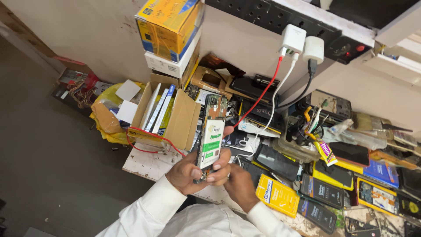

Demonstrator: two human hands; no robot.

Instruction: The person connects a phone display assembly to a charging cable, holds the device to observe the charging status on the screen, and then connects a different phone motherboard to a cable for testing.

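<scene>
A person's left hand (193,173) is gripping an opened smartphone (212,131), back cover off and battery exposed, above a cluttered workbench (149,164). The right hand (239,186) is resting below it, its finger position hidden. Reassembly is remaining.

Your right hand (240,186) sits behind the left hand (197,171), so you can't tell whether its fingers hold anything. The opened phone (211,131) has its lower end buried in your left palm — its front face is turned away. Both sleeves run off the bottom edge. The yellow box (169,26) up top is cut off — so is the power strip (280,17).
</scene>
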